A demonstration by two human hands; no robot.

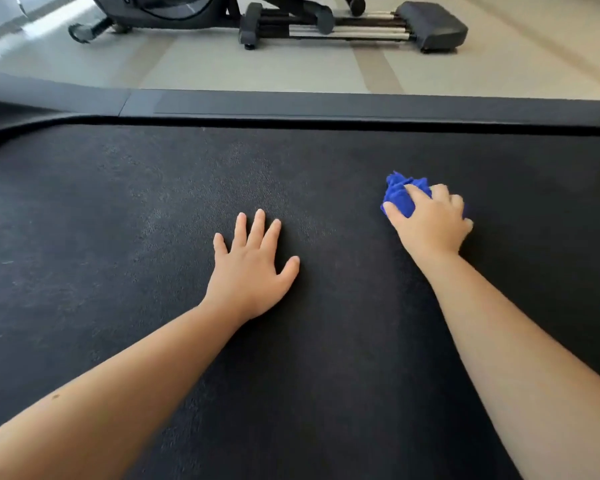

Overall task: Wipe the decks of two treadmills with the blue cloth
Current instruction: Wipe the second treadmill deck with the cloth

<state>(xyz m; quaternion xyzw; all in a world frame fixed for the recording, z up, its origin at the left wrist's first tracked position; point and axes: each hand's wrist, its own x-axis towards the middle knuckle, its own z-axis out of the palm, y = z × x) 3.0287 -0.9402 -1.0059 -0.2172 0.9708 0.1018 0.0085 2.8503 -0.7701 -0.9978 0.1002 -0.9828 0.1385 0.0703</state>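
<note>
The black treadmill deck (118, 237) fills most of the view, its textured belt showing faint pale smudges toward the middle and left. Beyond it runs the dark side rail (326, 107), and past that the pale floor (222, 67) with wide beige stripes. On the floor at the top stands a dark exercise machine (326, 22), of which only the base and rails are in view.

2 bare forearms reach in from the bottom edge. The left hand (250, 271) lies palm down on the belt near the middle, its fingers (258, 225) straight and spread apart, holding nothing. The right hand (430, 226) is further out and to the right, its fingers curled and clamped on the blue cloth (400, 195). The cloth is bunched into a wad under that hand, pressed against the deck, with crumpled folds sticking out beyond the knuckles on the far left side.
</note>
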